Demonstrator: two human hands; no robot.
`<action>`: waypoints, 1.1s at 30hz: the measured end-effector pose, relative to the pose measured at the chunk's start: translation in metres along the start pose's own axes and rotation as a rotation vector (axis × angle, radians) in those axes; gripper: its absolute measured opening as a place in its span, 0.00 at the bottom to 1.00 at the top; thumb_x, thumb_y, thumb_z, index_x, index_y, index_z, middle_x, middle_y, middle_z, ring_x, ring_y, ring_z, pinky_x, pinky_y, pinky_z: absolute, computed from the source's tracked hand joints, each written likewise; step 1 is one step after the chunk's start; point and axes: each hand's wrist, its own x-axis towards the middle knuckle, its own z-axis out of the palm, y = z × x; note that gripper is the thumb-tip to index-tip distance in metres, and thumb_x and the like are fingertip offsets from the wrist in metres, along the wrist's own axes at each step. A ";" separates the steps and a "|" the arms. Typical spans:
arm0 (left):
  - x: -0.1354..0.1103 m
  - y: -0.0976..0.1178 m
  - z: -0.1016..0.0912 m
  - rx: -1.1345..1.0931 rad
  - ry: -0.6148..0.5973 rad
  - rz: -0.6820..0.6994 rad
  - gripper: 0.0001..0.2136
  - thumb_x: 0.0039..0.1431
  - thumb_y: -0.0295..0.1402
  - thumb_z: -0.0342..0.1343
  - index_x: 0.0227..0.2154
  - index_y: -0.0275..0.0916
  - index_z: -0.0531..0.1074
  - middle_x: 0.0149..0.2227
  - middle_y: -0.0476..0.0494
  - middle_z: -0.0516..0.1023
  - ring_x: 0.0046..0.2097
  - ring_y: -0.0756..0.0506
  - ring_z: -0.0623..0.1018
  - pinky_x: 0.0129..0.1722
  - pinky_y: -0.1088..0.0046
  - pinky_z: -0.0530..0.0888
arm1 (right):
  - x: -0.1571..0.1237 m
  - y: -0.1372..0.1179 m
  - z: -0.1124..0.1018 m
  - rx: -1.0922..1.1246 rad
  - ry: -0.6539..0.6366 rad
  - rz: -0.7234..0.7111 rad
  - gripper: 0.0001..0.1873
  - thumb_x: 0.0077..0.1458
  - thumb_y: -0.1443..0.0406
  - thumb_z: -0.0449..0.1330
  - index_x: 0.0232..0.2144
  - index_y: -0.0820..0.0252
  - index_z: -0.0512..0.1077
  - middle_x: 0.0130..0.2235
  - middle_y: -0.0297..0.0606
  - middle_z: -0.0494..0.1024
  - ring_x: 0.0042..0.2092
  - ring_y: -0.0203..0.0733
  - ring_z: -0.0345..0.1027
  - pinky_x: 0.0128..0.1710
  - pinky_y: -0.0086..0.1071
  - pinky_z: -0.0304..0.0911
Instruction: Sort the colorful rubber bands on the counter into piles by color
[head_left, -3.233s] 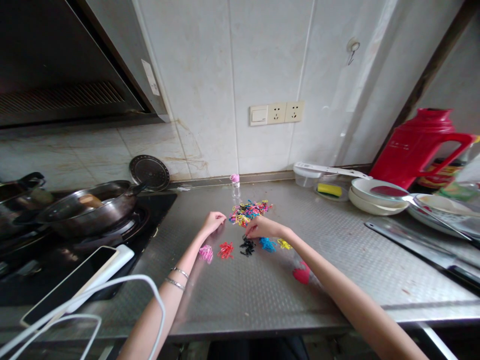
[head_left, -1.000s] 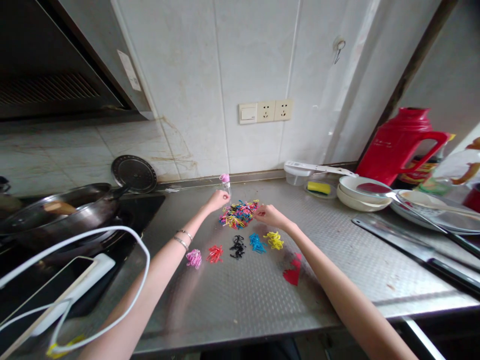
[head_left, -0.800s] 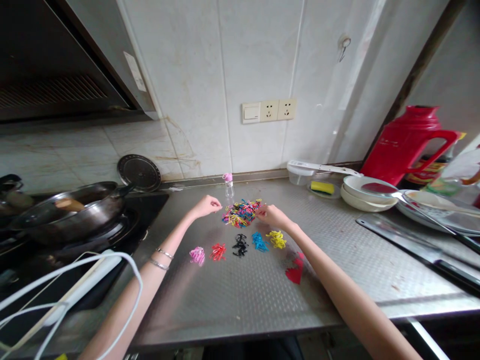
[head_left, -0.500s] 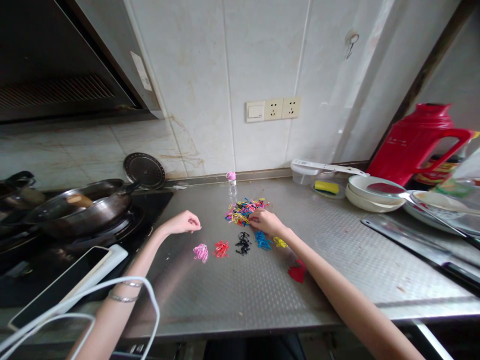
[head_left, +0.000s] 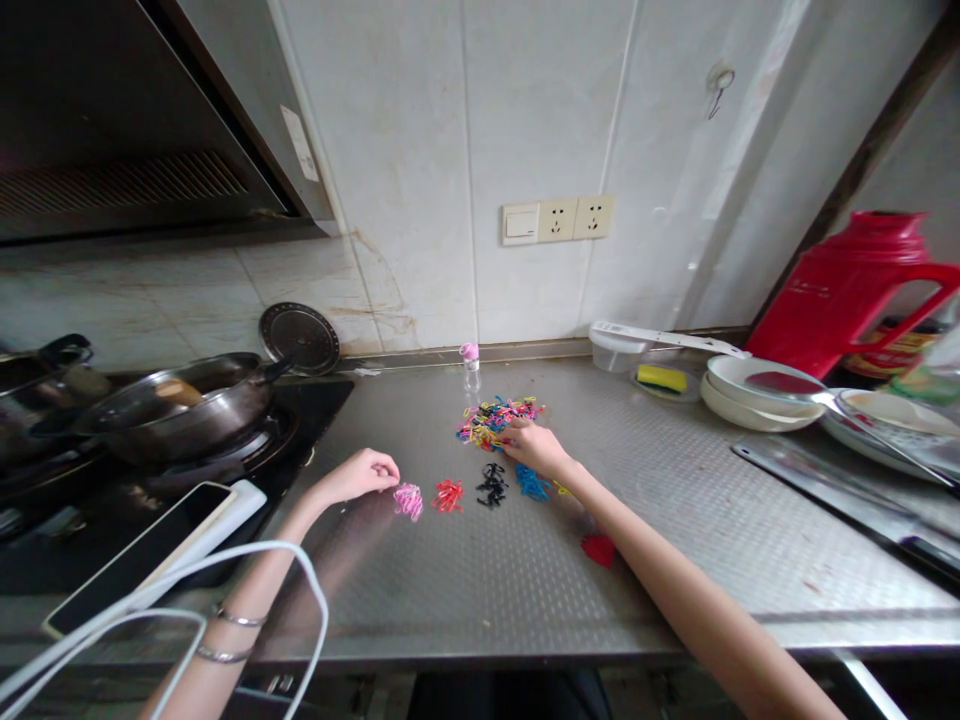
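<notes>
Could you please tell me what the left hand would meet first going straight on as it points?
Most likely the pile of pink bands, just ahead of the left hand; whether they touch is unclear.

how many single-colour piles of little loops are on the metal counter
5, in a row from left to right: pink loop pile, red loop pile, black loop pile, blue loop pile and yellow loop pile, partly hidden by the right forearm. More could hide there.

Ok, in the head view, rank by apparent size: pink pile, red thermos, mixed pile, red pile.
1. Red thermos
2. Mixed pile, partly hidden
3. Pink pile and red pile: too alike to rank
</notes>
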 end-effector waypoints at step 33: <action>0.079 0.061 0.045 -0.239 0.258 0.090 0.13 0.49 0.37 0.52 0.30 0.29 0.73 0.21 0.45 0.72 0.25 0.50 0.70 0.25 0.76 0.64 | -0.056 0.078 -0.031 0.411 -0.045 0.121 0.12 0.45 0.65 0.53 0.27 0.64 0.75 0.28 0.40 0.77 0.30 0.37 0.68 0.32 0.27 0.61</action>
